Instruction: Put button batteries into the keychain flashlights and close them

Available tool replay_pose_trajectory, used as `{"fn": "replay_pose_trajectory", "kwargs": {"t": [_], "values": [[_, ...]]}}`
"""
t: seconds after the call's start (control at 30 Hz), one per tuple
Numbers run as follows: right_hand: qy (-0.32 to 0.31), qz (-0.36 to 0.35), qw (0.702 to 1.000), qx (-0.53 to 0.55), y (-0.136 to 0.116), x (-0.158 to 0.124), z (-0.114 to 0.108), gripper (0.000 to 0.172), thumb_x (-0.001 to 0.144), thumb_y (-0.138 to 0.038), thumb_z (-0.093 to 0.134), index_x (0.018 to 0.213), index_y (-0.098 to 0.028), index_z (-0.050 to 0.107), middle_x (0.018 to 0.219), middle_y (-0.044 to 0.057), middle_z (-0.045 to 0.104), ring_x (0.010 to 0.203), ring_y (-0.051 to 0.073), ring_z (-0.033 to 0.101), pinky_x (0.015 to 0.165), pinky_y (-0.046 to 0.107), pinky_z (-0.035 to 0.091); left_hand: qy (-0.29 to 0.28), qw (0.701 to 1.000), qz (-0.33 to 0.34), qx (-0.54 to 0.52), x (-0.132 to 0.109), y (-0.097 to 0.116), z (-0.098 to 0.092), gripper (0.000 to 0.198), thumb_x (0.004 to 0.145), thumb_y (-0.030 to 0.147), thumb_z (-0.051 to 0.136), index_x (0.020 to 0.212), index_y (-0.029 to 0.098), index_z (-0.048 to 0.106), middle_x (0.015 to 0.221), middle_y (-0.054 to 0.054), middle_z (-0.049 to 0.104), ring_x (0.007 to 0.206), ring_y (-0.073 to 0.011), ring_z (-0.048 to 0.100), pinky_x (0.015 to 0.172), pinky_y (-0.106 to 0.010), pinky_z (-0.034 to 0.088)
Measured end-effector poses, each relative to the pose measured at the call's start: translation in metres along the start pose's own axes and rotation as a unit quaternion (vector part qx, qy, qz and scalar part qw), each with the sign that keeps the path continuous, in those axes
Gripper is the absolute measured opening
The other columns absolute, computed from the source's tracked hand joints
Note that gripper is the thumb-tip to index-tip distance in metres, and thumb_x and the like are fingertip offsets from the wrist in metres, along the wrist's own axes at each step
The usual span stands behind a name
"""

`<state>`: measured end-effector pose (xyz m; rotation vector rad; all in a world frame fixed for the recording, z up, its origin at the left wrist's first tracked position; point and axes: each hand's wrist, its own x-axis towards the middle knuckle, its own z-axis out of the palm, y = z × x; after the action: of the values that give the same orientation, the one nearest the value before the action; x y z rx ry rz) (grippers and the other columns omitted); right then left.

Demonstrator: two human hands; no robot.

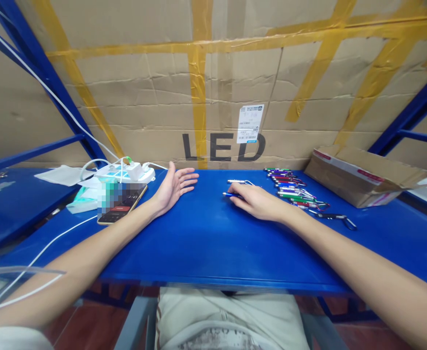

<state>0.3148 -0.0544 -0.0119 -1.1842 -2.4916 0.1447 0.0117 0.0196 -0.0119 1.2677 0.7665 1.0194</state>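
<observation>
My left hand [178,184] rests on its edge on the blue table [198,248], fingers stretched out, palm turned right, holding nothing. The fingers of my right hand [253,200] are closed on a slim blue penlight-like stick [230,194] with a silver end; the rest of it is hidden under the hand. Just behind lies a silver penlight-like stick [235,182] with a clip loop at its right end. Right of my right hand, several similar sticks in green, purple, red, blue and silver [286,186] lie in a column. A black one [330,216] with a carabiner lies nearest to me.
An open cardboard box [362,177] stands at the right. At the left are a phone [126,206], a white power strip [118,171] with plugs and cables, and a teal-white packet [85,197]. A large taped carton [155,107] marked LED closes off the back.
</observation>
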Motion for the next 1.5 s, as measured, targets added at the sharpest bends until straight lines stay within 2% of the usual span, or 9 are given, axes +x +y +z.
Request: {"fn": "replay_pose_trajectory", "kwargs": {"t": [0.3,0.5,0.63,0.87,1.0,1.13,1.2,1.37,1.5], "values": [[-0.001,0.000,1.000,0.014,-0.001,0.000,0.000,0.025,0.114,-0.039,0.044,0.121,-0.023,0.062,0.111,0.012,0.076,0.100,0.029,0.072,0.088,0.039,0.052,0.011,1.000,0.001,0.007,0.001,-0.001,0.001,0.078,0.104,0.082,0.038,0.134,0.017,0.069,0.145,-0.019,0.070,0.138,-0.0358,0.064,0.116,-0.049,0.051],[-0.006,-0.028,0.999,0.029,0.000,0.001,0.001,0.032,0.116,-0.042,0.042,0.133,-0.025,0.064,0.129,0.011,0.076,0.115,0.029,0.073,0.099,0.042,0.055,0.058,0.996,0.026,0.056,0.003,-0.005,0.001,0.064,0.106,0.072,0.052,0.129,0.015,0.068,0.133,-0.021,0.075,0.123,-0.0330,0.072,0.104,-0.045,0.057],[-0.010,-0.014,0.999,0.042,0.001,0.001,0.006,0.033,0.116,-0.040,0.042,0.136,-0.025,0.064,0.135,0.012,0.075,0.122,0.029,0.072,0.103,0.044,0.056,0.051,0.996,0.029,0.061,0.002,-0.005,-0.001,0.064,0.105,0.074,0.052,0.126,0.015,0.069,0.124,-0.019,0.078,0.114,-0.0314,0.075,0.099,-0.043,0.058],[0.004,-0.005,0.998,0.056,0.002,0.002,0.008,0.034,0.116,-0.040,0.042,0.139,-0.025,0.062,0.139,0.014,0.073,0.126,0.029,0.071,0.107,0.048,0.056,0.025,0.998,0.016,0.056,0.003,-0.004,-0.003,0.070,0.105,0.078,0.044,0.128,0.017,0.070,0.128,-0.019,0.077,0.120,-0.0332,0.072,0.103,-0.045,0.056],[0.015,0.015,0.999,0.032,-0.002,0.003,0.007,0.029,0.115,-0.040,0.044,0.133,-0.024,0.060,0.133,0.014,0.074,0.120,0.030,0.072,0.101,0.044,0.056,0.029,0.993,0.043,0.106,0.006,-0.008,-0.005,0.070,0.100,0.080,0.053,0.126,0.018,0.071,0.122,-0.017,0.078,0.111,-0.0316,0.074,0.097,-0.044,0.057],[0.014,0.032,0.999,0.014,-0.008,0.006,0.005,0.020,0.115,-0.038,0.045,0.117,-0.023,0.058,0.115,0.013,0.074,0.101,0.029,0.071,0.089,0.041,0.054,-0.001,0.952,0.117,0.282,0.000,-0.009,-0.001,0.057,0.096,0.073,0.065,0.114,0.020,0.077,0.110,-0.013,0.077,0.096,-0.0283,0.071,0.096,-0.045,0.054],[0.019,0.013,0.999,0.022,-0.011,0.008,0.007,0.019,0.115,-0.037,0.046,0.115,-0.023,0.058,0.113,0.012,0.072,0.100,0.028,0.069,0.089,0.040,0.053,-0.040,0.923,0.157,0.350,-0.007,-0.007,0.005,0.047,0.094,0.066,0.072,0.115,0.024,0.080,0.115,-0.010,0.076,0.096,-0.0282,0.068,0.099,-0.046,0.053],[0.016,-0.042,0.997,0.055,-0.016,0.012,0.015,0.018,0.114,-0.039,0.049,0.115,-0.024,0.060,0.113,0.010,0.072,0.102,0.026,0.067,0.091,0.039,0.054,-0.145,0.882,0.197,0.403,-0.019,-0.003,0.023,0.032,0.095,0.053,0.077,0.113,0.029,0.083,0.110,-0.009,0.075,0.094,-0.0287,0.066,0.095,-0.042,0.051],[0.012,-0.052,0.997,0.062,-0.020,0.013,0.019,0.020,0.114,-0.041,0.051,0.116,-0.024,0.061,0.113,0.010,0.073,0.103,0.027,0.068,0.091,0.040,0.055,-0.167,0.854,0.217,0.443,-0.017,-0.005,0.026,0.029,0.100,0.053,0.069,0.102,0.028,0.084,0.093,-0.008,0.074,0.086,-0.0274,0.065,0.087,-0.040,0.050]]}}
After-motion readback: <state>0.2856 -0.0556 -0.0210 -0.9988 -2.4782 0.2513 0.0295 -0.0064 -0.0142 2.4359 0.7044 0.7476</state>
